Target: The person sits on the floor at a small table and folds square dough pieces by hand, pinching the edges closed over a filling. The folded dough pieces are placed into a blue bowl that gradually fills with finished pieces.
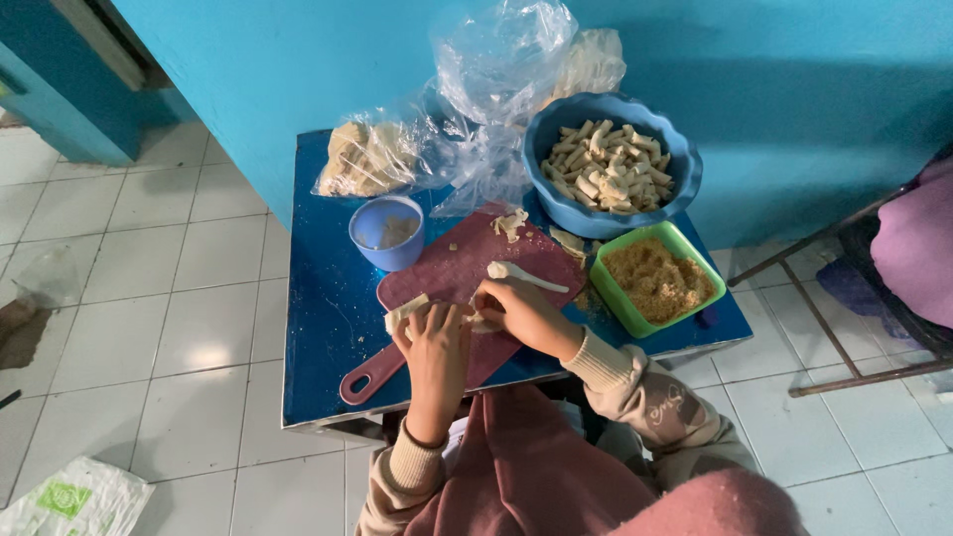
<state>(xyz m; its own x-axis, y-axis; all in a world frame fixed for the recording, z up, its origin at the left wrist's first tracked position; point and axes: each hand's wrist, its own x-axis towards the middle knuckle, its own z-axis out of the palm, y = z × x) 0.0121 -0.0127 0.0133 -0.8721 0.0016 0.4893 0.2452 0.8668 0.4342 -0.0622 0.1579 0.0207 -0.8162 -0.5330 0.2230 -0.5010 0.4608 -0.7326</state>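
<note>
Dough strip [405, 312], pale and soft, pinched by left hand [437, 342] and right hand [516, 310] on maroon plastic cutting board [447, 273], could tear if overstretched.

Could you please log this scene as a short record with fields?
Setting: small blue table against a blue wall, white tiled floor
Left hand: pressing a pale dough roll on the maroon cutting board
Right hand: on the board beside it, fingers curled at the dough
Behind board: blue cup, clear plastic bags
Right side: blue bowl of pale rolled pieces, green tray of crumbs
</note>
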